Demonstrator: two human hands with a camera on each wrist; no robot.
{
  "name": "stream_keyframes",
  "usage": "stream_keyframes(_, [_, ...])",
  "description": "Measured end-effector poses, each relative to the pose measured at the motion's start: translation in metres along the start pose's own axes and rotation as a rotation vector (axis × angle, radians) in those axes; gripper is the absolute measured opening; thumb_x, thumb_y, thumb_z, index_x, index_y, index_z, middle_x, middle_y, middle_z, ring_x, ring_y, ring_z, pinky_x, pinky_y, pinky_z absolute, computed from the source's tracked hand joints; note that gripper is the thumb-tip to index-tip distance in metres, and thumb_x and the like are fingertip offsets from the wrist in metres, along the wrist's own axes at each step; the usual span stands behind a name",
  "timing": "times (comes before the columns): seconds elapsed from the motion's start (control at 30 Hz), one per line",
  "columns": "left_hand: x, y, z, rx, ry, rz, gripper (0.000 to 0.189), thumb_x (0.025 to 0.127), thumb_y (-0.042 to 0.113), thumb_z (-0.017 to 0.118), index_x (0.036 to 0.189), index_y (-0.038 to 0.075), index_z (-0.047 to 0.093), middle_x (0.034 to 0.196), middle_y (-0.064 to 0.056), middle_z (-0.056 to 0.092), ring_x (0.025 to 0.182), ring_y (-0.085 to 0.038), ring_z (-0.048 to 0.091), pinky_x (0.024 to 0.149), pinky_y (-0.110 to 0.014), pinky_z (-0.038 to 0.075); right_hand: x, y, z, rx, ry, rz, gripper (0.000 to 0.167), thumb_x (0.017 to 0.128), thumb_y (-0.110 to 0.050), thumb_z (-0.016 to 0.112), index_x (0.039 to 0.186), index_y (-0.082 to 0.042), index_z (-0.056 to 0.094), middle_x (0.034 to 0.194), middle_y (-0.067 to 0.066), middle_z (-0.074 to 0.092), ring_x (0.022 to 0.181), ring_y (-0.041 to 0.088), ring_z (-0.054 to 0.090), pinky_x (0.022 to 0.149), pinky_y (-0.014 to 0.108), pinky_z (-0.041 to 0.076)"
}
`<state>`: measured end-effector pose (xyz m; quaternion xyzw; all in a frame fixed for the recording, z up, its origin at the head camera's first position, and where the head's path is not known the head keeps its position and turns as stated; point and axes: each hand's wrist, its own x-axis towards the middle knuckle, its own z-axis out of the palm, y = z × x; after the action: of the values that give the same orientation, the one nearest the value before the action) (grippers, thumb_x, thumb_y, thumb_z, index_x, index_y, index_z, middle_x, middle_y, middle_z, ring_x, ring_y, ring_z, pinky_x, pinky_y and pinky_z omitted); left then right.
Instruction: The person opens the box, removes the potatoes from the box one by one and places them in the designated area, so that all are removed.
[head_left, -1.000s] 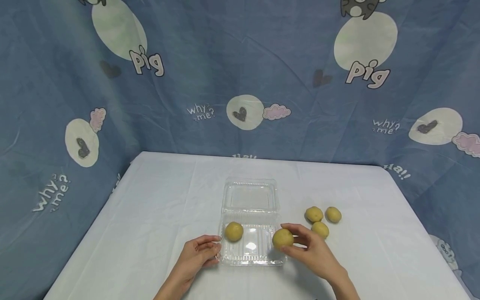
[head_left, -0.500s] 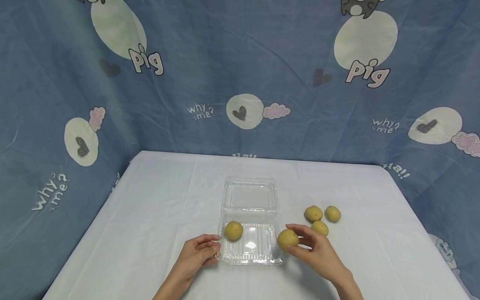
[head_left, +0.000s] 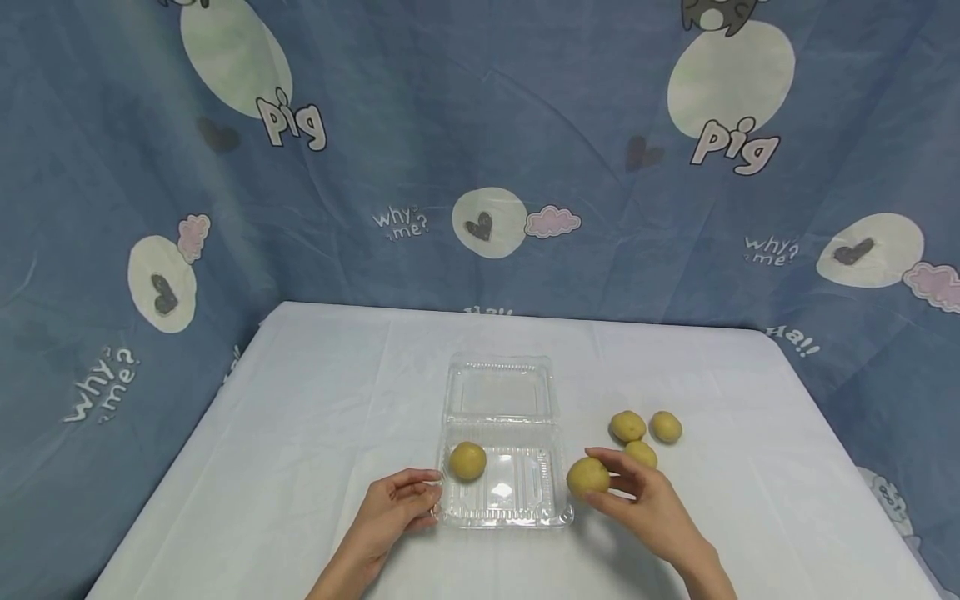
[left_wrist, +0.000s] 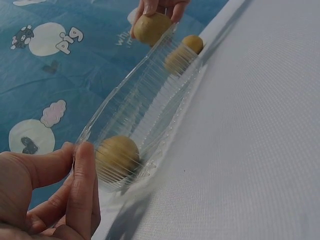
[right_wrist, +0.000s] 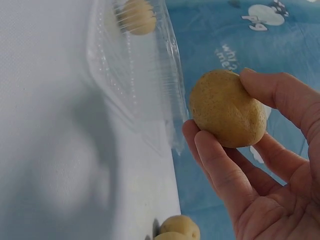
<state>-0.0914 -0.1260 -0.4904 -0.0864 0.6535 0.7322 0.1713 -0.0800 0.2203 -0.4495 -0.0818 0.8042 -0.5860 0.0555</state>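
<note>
A clear plastic clamshell box [head_left: 504, 521] lies with its lid folded back on the white table. One potato [head_left: 467, 462] sits in the left part of its base. My left hand [head_left: 399, 507] pinches the box's left rim between thumb and fingers, plainly seen in the left wrist view. My right hand [head_left: 637, 500] holds a round yellow-brown potato [right_wrist: 227, 108] between thumb and fingertips, raised just outside the box's right edge. Several fingers curve under that potato in the right wrist view.
Three more potatoes lie close together right of the box: a back-left potato [head_left: 627, 427], a back-right potato [head_left: 666, 427] and a front potato [head_left: 641, 455], partly behind my right hand. A blue printed cloth [head_left: 480, 150] hangs behind the white table [head_left: 337, 375].
My right hand has moved to the right with its potato, from over the box's right edge to just beyond it. My left hand stays at the left rim.
</note>
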Motion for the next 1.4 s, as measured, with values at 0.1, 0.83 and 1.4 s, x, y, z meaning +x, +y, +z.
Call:
stream_keyframes(0.1, [0.000, 0.000, 0.001, -0.001, 0.002, 0.000, 0.040, 0.088, 0.011, 0.074, 0.120, -0.009, 0.059, 0.090, -0.004, 0.060, 0.080, -0.014, 0.060, 0.070, -0.029, 0.060, -0.001, 0.001, -0.001, -0.004, 0.005, 0.003, 0.054, 0.083, -0.011, 0.079, 0.131, 0.000, 0.057, 0.131, 0.022, 0.056, 0.106, 0.032, 0.063, 0.081, 0.027, 0.057])
stream_keyframes(0.83, [0.000, 0.000, 0.000, 0.011, 0.008, -0.003, 0.040, 0.089, 0.012, 0.073, 0.120, -0.009, 0.059, 0.090, -0.004, 0.060, 0.079, -0.014, 0.060, 0.069, -0.028, 0.060, -0.008, 0.010, -0.005, 0.013, 0.040, -0.007, 0.053, 0.082, -0.009, 0.079, 0.129, 0.003, 0.057, 0.127, 0.021, 0.058, 0.101, 0.018, 0.065, 0.080, 0.029, 0.058])
stream_keyframes(1.4, [0.000, 0.000, 0.001, 0.012, 0.011, -0.008, 0.040, 0.089, 0.012, 0.073, 0.120, -0.009, 0.059, 0.089, -0.004, 0.061, 0.078, -0.015, 0.061, 0.069, -0.028, 0.060, -0.013, 0.015, -0.008, 0.020, 0.054, 0.048, 0.053, 0.083, -0.011, 0.079, 0.131, 0.001, 0.057, 0.128, 0.019, 0.058, 0.102, 0.018, 0.065, 0.080, 0.027, 0.057])
